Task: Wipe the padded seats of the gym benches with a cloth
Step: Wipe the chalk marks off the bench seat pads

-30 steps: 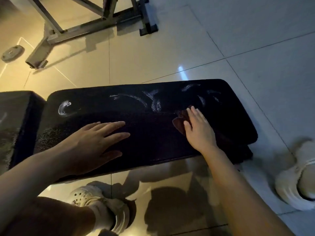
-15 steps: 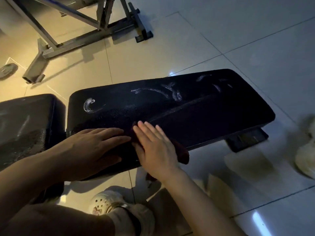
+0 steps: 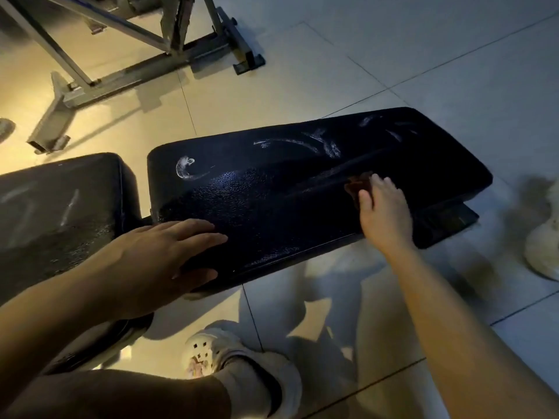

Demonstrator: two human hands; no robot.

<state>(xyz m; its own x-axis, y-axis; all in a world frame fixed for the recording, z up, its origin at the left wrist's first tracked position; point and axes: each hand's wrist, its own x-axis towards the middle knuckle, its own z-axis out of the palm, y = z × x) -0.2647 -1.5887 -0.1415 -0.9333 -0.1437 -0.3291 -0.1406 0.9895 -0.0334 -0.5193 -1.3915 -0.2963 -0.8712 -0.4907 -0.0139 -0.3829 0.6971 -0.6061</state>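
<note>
While left hand lies flat, fingers straight, on the black padded seat, right hand presses a dark cloth onto it, fingers extended.

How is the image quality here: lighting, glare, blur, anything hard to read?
Head view: dim, with warm yellow light on the floor tiles upper left and cooler grey at right; the black bench pad loses detail in shadow; the cloth under the right hand is barely readable; the white shoe at right is smeared.
</note>
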